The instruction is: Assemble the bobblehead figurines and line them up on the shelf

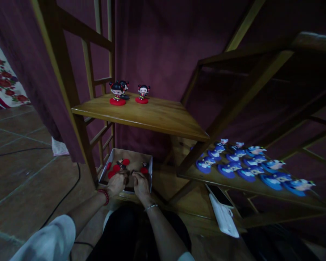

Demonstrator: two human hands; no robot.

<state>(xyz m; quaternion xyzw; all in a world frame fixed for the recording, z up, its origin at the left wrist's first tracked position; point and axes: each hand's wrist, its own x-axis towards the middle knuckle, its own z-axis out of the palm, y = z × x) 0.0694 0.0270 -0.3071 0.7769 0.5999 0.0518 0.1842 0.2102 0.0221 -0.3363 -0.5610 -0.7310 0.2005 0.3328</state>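
Observation:
Both my hands are inside the near part of an open cardboard box [143, 155] on the lower level of the wooden shelf. My left hand [117, 184], with a red bead bracelet at the wrist, has its fingers curled together; what they hold is too dark to make out. Close beside it, my right hand [141, 185] is pinched, with a small dark thing at its fingertips that I cannot identify. Around them in the box lie a small black-haired figurine [121, 163], several red discs [125, 162] and another small figurine [143, 165] at the right.
Three black-haired figurines stand on the upper board [152, 116], one on a red base [117, 102]. Several blue figurines [229, 168] fill the right shelf. Below it rest a phone [220, 195] and a white object [224, 219]. A cable [67, 192] crosses the floor at left.

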